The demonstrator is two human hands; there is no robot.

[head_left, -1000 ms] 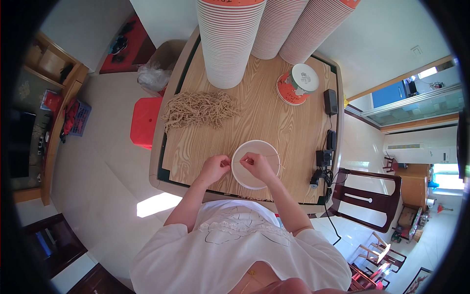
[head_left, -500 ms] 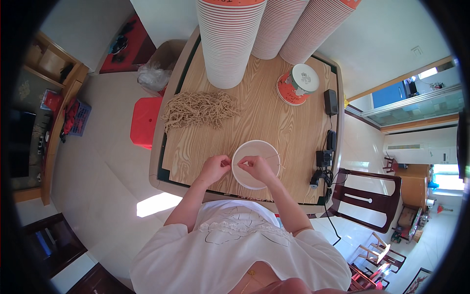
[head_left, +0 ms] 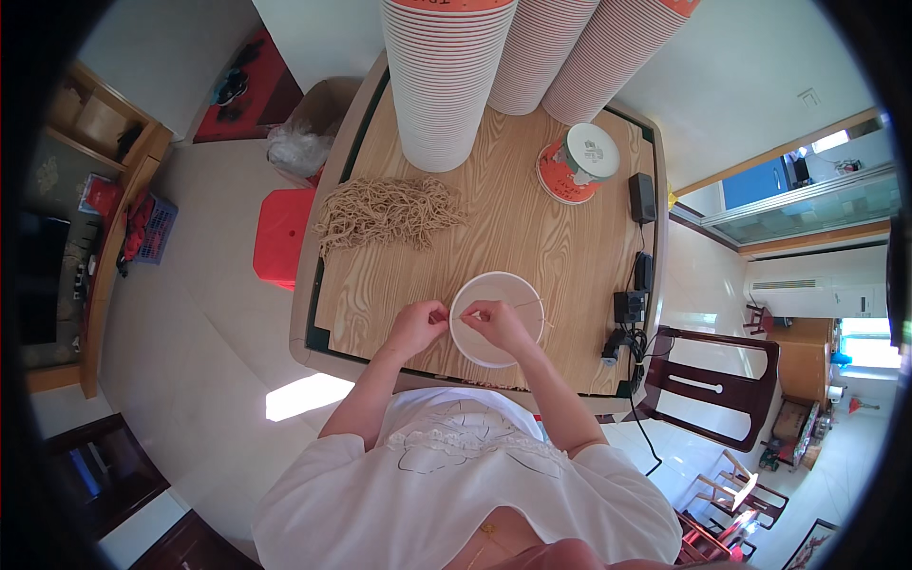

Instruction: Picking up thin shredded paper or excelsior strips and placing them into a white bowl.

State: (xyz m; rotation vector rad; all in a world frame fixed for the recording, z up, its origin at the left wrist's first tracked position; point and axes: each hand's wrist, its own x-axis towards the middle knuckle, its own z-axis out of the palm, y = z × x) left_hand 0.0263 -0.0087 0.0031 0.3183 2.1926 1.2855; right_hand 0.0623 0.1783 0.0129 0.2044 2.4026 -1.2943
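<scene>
A white paper bucket (head_left: 503, 289) stands with its mouth up near the table's front edge. Outside its left rim, my left hand (head_left: 419, 330) is closed in a pinch. My right hand (head_left: 498, 324) reaches over the mouth from the right, its fingertips pinched just inside the same left rim. Whatever lies between the fingers of either hand is too small to make out. At the bucket's right rim a thin tan cord (head_left: 547, 322) shows. Farther off to the left, a tangled heap of tan cords (head_left: 391, 214) lies on the tabletop.
Tall stacks of white buckets (head_left: 437, 104) rise along the far side of the wood-grain table (head_left: 399, 275). Right of them sits an orange bucket with a white base (head_left: 591, 152). Black adapters and cables (head_left: 629, 306) line the right edge. A red stool (head_left: 282, 236) stands left.
</scene>
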